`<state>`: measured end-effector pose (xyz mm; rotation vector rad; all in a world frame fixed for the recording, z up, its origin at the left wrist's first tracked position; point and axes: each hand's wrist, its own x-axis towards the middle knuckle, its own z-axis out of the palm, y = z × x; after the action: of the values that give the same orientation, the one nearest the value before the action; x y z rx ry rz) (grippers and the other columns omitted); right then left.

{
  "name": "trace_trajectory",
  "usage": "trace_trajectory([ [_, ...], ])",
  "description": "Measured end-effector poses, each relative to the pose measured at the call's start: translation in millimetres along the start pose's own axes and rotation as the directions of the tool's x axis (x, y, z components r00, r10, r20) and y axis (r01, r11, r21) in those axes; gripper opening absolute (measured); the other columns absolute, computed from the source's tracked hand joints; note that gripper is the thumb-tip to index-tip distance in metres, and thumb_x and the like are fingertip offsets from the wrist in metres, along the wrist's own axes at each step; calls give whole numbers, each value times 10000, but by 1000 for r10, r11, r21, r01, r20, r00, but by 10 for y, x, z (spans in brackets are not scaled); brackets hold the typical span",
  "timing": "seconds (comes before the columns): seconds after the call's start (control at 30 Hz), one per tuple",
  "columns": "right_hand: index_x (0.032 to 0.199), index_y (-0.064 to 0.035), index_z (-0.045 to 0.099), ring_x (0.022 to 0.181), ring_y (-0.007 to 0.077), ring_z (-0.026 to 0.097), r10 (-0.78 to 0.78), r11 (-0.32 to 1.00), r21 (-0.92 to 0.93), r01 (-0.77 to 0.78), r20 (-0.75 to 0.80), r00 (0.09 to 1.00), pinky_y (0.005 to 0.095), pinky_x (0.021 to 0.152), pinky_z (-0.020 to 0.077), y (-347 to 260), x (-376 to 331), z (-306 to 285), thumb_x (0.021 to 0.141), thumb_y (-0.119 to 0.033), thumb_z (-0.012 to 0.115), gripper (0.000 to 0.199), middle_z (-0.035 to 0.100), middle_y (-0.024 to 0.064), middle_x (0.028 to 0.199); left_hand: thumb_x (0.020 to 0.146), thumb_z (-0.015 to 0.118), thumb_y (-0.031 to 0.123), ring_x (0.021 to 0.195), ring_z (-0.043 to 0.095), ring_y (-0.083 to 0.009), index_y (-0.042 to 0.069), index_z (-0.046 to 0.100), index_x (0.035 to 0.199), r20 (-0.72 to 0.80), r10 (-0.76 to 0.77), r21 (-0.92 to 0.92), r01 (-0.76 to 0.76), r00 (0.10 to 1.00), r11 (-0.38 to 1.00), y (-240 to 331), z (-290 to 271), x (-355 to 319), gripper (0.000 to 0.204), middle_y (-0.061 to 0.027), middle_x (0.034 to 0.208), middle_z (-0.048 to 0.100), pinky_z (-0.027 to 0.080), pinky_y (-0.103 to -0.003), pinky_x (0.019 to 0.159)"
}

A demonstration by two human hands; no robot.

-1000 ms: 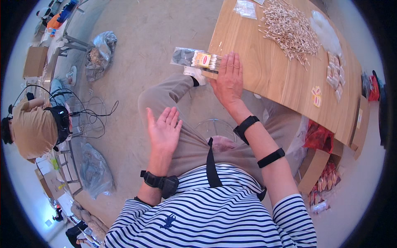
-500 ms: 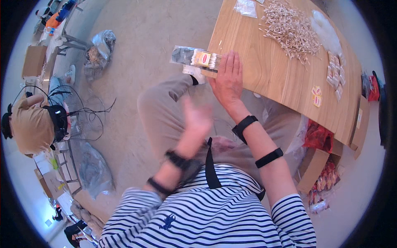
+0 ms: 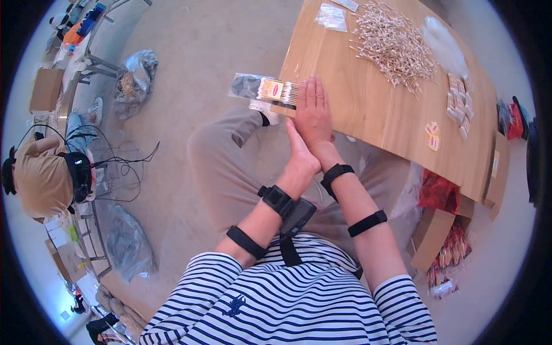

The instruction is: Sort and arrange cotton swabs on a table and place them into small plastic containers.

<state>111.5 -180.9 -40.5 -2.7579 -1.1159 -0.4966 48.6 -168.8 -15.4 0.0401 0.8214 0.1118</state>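
At the table's near left corner, a pack of cotton swabs [image 3: 271, 89] with a yellow label card lies in a clear plastic sleeve. The sleeve's loose end sticks out to the left, past the table edge. My right hand [image 3: 314, 112] lies flat over the right end of the pack, fingers straight and together, hiding that part. Just below the table edge, my left hand [image 3: 301, 154] has its fingers stretched upward and its palm side against the heel of my right hand. Nothing shows in the left hand.
A heap of loose cotton swabs [image 3: 391, 46] covers the table's far part. Beside it are a clear plastic bag [image 3: 445, 46], several filled packs [image 3: 460, 103], yellow label cards [image 3: 432, 136] and clear sleeves [image 3: 332, 17]. Left, a person [image 3: 46, 175] sits by another table.
My left hand has moved right and up, from over my lap to against my right hand. My right hand stays flat on the pack. The whole view has shifted slightly.
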Motion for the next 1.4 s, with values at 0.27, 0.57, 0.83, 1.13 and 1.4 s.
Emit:
trace_trajectory([
  [0.27, 1444, 59, 432, 1461, 385, 362, -20, 998, -66, 21, 5, 1000, 482, 1217, 302, -20, -17, -15, 921, -233, 550, 610, 412, 253, 1525, 906, 305, 857, 1141, 572, -378, 149, 455, 1481, 18, -49, 0, 49, 999, 999, -147, -170, -98, 925, -111, 1387, 564, 477, -521, 979],
  [0.57, 1471, 44, 399, 1486, 366, 324, 32, 996, 77, -33, 13, 999, 467, 1219, 298, -20, 10, -98, 705, -398, 825, 982, 386, 235, 1551, 923, 427, 794, 1306, 510, -311, 43, 358, 1527, 25, 125, 188, -128, 992, 974, -248, 49, -545, 967, -143, 1487, 484, 438, -458, 1073],
  [0.83, 1504, 73, 330, 1497, 406, 279, 33, 973, 224, -52, 88, 996, 489, 1224, 244, -40, 15, -253, 725, -316, 833, 1005, 320, 265, 1579, 803, 451, 897, 1500, 267, -363, -145, 152, 1530, 205, -425, 91, 415, 882, 905, 532, -194, -982, 1305, -271, 1605, 258, 183, -475, 1245],
  [1.13, 1506, 71, 337, 1507, 396, 269, 38, 969, 239, -60, 96, 995, 488, 1237, 215, -60, 24, -227, 740, -314, 816, 982, 321, 263, 1584, 856, 387, 859, 1542, 153, -395, -130, 17, 1555, 226, -391, -19, 405, 892, 914, 694, -416, -1017, 1267, -320, 1638, 122, 114, -525, 1259],
  [1.4, 1497, 78, 343, 1490, 411, 293, 24, 968, 247, -41, 71, 997, 487, 1220, 243, -32, 15, -233, 744, -285, 810, 958, 347, 270, 1561, 967, 340, 742, 1485, 334, -393, -98, 193, 1547, 270, -310, 89, 297, 912, 951, 846, -579, -1058, 1031, -302, 1589, 312, 232, -523, 1228],
])
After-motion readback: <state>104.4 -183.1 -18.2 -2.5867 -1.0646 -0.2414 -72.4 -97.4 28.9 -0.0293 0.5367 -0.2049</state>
